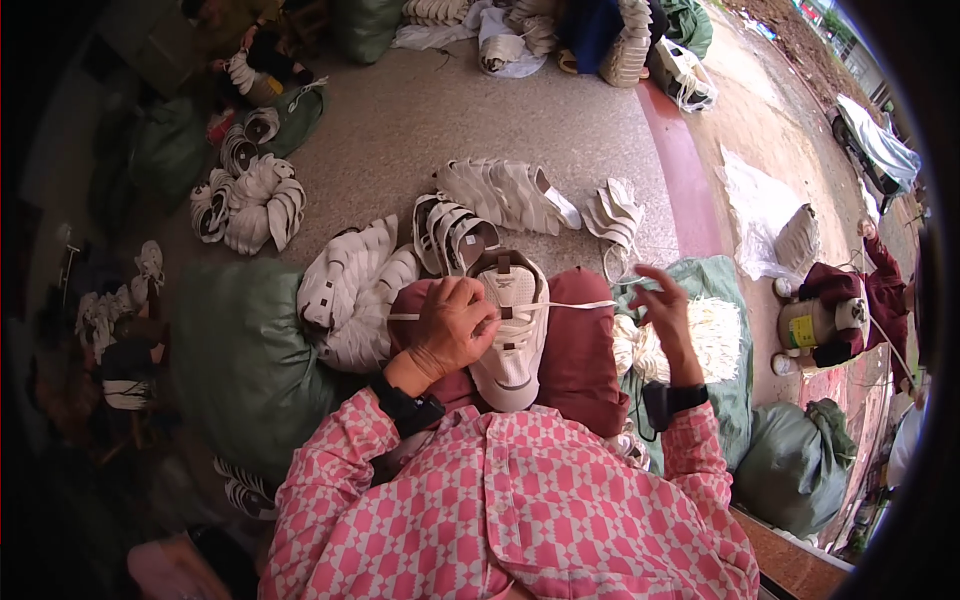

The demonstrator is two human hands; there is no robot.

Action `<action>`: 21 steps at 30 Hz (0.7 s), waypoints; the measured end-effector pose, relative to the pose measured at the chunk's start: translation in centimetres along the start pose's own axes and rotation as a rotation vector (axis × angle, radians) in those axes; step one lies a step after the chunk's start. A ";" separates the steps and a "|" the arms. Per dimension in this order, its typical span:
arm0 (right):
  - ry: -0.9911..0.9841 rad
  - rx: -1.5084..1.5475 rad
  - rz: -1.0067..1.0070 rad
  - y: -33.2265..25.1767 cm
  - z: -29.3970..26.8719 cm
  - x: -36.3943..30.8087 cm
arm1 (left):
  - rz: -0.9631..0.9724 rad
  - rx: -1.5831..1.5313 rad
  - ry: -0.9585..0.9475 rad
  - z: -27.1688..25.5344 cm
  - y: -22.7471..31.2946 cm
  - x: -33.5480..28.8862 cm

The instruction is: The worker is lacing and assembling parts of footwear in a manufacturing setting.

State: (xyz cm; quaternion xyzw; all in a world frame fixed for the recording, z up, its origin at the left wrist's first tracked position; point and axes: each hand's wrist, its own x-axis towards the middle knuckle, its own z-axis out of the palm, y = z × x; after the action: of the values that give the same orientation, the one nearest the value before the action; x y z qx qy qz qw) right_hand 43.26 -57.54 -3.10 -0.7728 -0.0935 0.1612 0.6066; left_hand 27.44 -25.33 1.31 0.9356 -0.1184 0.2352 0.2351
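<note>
Left hand (448, 325) curls over the shoe (514, 345) between both hands, its hold unclear; right hand (667, 318), fingers parted, hangs near the lace (578, 304); uneven tugging could unthread the lace or tip the shoe.

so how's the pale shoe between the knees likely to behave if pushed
The shoe might tilt or slide, sitting between rounded trouser legs. Its toe probably feels firm, as it keeps a full, rounded shape.

Shoe (515, 345) partly hidden behind left hand (450, 325); pink shirt (420, 530) cut off (lower edge)
</note>
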 end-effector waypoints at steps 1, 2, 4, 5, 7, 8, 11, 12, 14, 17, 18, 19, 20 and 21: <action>-0.128 -0.010 -0.069 -0.1 1.7 -0.3 | -0.016 0.025 -0.028 0.3 0.1 -0.1; -0.250 -0.020 -0.082 -0.3 3.2 -0.7 | -0.025 0.039 0.012 0.6 0.2 -0.1; -0.291 -0.024 -0.372 -0.4 7.2 -0.9 | -0.066 0.054 0.001 1.1 0.5 0.0; -0.314 -0.086 -0.418 -0.6 8.3 -1.2 | -0.075 0.047 0.003 1.2 0.7 0.1; -0.336 -0.295 -0.321 -1.3 9.7 -1.7 | -0.084 0.028 -0.019 1.2 0.8 0.2; -0.323 -0.398 -0.337 -1.9 9.8 -1.9 | -0.117 -0.033 -0.051 1.1 0.8 0.3; -0.309 -0.524 -0.315 -3.6 9.5 -2.6 | -0.138 -0.184 -0.128 0.6 0.0 0.4; -0.309 -0.562 -0.425 -4.1 9.4 -2.7 | -0.145 -0.276 -0.167 0.5 -0.3 0.4; -0.312 -0.604 -0.532 -4.8 9.4 -2.8 | -0.140 -0.283 -0.214 0.5 -0.8 0.2; -0.319 -0.644 -0.689 -5.0 9.3 -2.5 | -0.145 -0.320 -0.257 0.8 -1.3 0.2; -0.316 -0.645 -0.715 -4.9 9.3 -2.3 | -0.132 -0.354 -0.250 0.9 -1.5 0.3; -0.330 -0.671 -0.725 -4.8 9.3 -2.1 | -0.154 -0.350 -0.273 1.0 -1.6 0.4; -0.316 -0.647 -0.738 -4.6 9.3 -1.9 | -0.135 -0.325 -0.270 1.2 -1.6 0.6; -0.314 -0.632 -0.758 -4.5 9.3 -1.7 | -0.112 -0.299 -0.263 1.3 -1.6 0.7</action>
State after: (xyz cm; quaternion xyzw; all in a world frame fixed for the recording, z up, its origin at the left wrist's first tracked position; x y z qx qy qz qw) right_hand 38.49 -48.57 -0.53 -0.7968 -0.5007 0.0080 0.3381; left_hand 29.03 -24.69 0.03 0.9180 -0.1295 0.0775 0.3667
